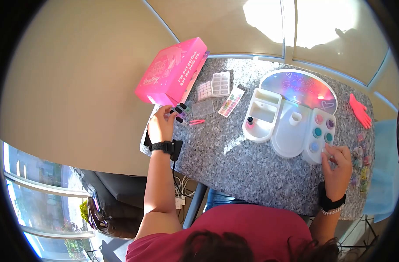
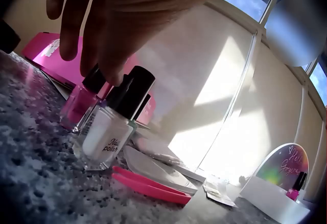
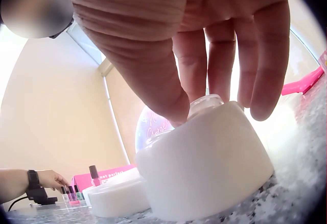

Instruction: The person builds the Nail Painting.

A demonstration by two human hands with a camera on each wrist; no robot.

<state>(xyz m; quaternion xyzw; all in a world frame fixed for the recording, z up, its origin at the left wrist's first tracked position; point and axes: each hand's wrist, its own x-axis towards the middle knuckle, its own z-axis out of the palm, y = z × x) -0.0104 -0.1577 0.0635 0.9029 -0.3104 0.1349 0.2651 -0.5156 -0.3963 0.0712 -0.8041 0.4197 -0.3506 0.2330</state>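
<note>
At the table's left, my left hand [image 1: 161, 125] pinches the black cap of a nail polish bottle among several standing together. In the left wrist view, a pink bottle [image 2: 79, 106] stands under the fingertips, with a white bottle [image 2: 106, 137] right beside it. My right hand [image 1: 338, 166] is at the near end of a white holder [image 1: 310, 156] with pink, purple, teal and pale blue pots. Between thumb and fingers it pinches a small clear pot [image 3: 207, 103] at the holder's top, as the right wrist view shows. The fingers partly hide this pot.
Pink tweezers [image 1: 197, 122] lie near the bottles, before a pink box [image 1: 171, 72]. Behind are a compartment case [image 1: 221, 84] and a nail sticker sheet [image 1: 231, 101]. A white tray [image 1: 257, 134] holds one pink bottle [image 1: 250, 122]. Pink gloves [image 1: 360, 111] and several small pots [image 1: 364, 172] lie right.
</note>
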